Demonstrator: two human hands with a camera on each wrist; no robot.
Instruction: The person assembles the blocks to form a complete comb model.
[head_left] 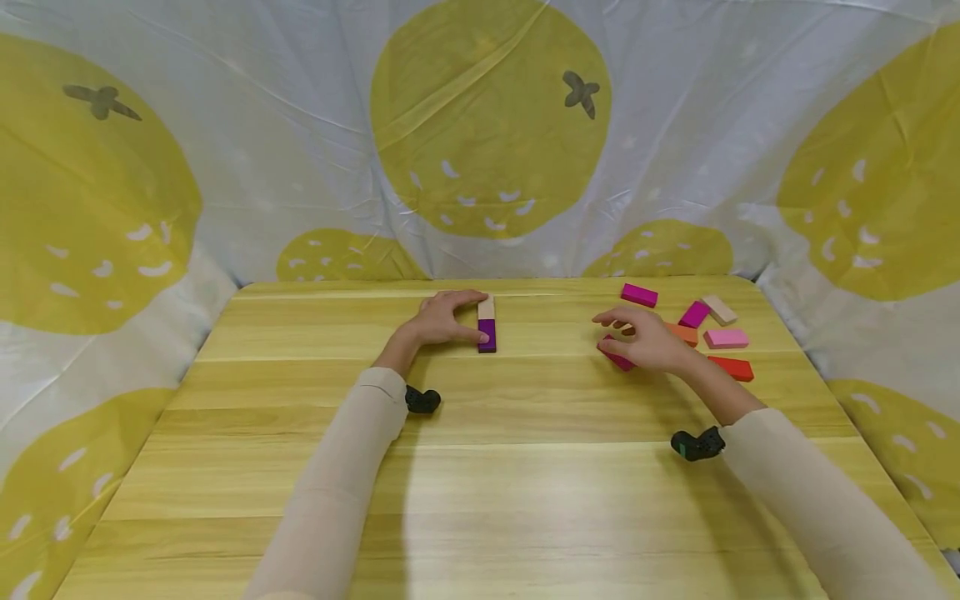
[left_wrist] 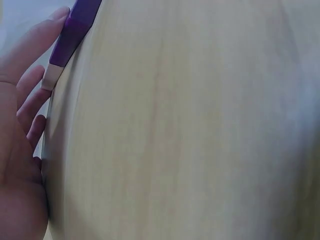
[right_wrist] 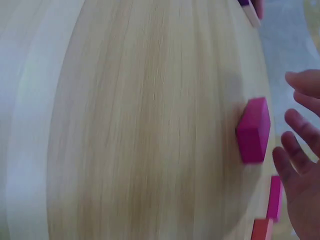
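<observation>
On the left, a purple block [head_left: 489, 327] and a cream block [head_left: 487, 307] lie end to end in a line. My left hand [head_left: 437, 322] spans the pair, its thumb on the purple block and its forefinger at the cream block's far end. The left wrist view shows the thumb against the purple block [left_wrist: 75, 32], with fingers by the cream one [left_wrist: 52, 76]. To the right, my right hand [head_left: 651, 337] hovers over a magenta block [head_left: 618, 360], fingers loosely bent. In the right wrist view, a gap separates those fingers from the block [right_wrist: 254, 131].
Around the right hand lie an orange block [head_left: 682, 334], a red block [head_left: 731, 368], a pink block [head_left: 726, 339], another cream block [head_left: 720, 310] and two more magenta blocks [head_left: 639, 295]. A patterned cloth [head_left: 480, 258] hangs behind the wooden table [head_left: 540, 500].
</observation>
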